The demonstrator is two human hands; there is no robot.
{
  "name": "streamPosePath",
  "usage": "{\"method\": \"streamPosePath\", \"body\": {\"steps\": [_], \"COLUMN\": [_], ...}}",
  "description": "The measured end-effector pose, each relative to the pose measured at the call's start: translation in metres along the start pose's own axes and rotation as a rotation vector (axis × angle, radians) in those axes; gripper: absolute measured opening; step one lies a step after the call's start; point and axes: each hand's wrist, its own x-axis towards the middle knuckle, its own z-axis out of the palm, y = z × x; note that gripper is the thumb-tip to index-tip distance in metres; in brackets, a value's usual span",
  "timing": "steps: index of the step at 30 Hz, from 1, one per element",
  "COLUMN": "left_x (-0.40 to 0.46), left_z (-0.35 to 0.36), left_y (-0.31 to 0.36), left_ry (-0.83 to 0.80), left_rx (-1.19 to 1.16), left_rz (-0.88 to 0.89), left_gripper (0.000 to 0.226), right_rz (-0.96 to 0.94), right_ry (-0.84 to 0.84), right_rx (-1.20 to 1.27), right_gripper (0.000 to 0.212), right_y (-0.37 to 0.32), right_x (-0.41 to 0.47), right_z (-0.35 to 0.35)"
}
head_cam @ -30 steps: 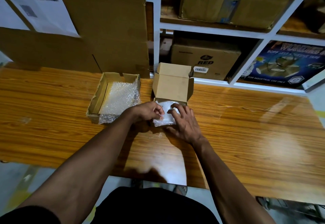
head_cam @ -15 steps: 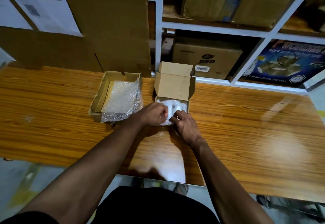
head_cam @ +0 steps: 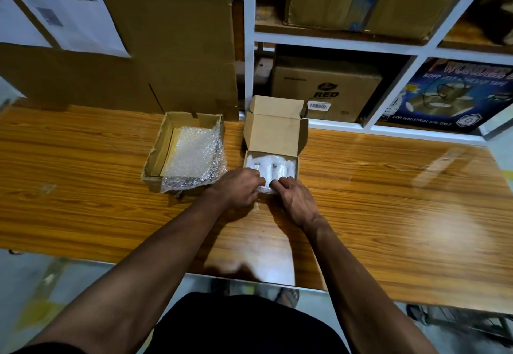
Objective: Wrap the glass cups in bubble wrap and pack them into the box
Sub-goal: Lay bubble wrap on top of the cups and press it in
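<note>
A small cardboard box (head_cam: 302,142) stands open on the wooden table, its lid flap raised at the back. Inside lie bubble-wrapped glass cups (head_cam: 273,169), white and shiny. A wrapped bundle sits at the box's near edge. My left hand (head_cam: 240,188) pinches its left side. My right hand (head_cam: 294,196) pinches its right side with curled fingers. The bundle's lower part is hidden by both hands.
A shallow cardboard tray (head_cam: 155,156) holding a sheet of bubble wrap (head_cam: 194,159) stands left of the box. Flat cardboard (head_cam: 177,48) leans at the back. A white shelf (head_cam: 333,38) with cartons rises behind the table (head_cam: 388,201).
Both hands have carried the wrapped bundle forward from the table into the near edge of the open box. The fingers of my right hand have curled onto it.
</note>
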Motion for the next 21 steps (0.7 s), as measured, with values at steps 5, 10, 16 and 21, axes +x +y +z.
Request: {"method": "streamPosePath", "body": {"steps": [5,10,16,21], "left_x": [-0.003,-0.007,-0.011,-0.009], "left_z": [0.003,0.010,0.015,0.015], "left_y": [-0.002,-0.003,-0.003,0.005], "left_ry": [0.051,0.142,0.152,0.181], "left_rx": [-0.067,-0.105,-0.110,-0.084], "left_rz": [0.024,0.058,0.032,-0.001], "left_gripper": [0.020,0.020,0.023,0.021], "right_rz": [-0.003,0.001,0.014,0.071], "right_ry": [0.024,0.016,-0.001,-0.096], "right_rx": [0.013,0.011,0.040,0.202], "right_gripper": [0.032,0.026,0.024,0.050], "right_y": [0.002,0.004,0.006,0.006], "right_x": [0.002,0.003,0.005,0.016], "right_z": [0.000,0.003,0.005,-0.012]}}
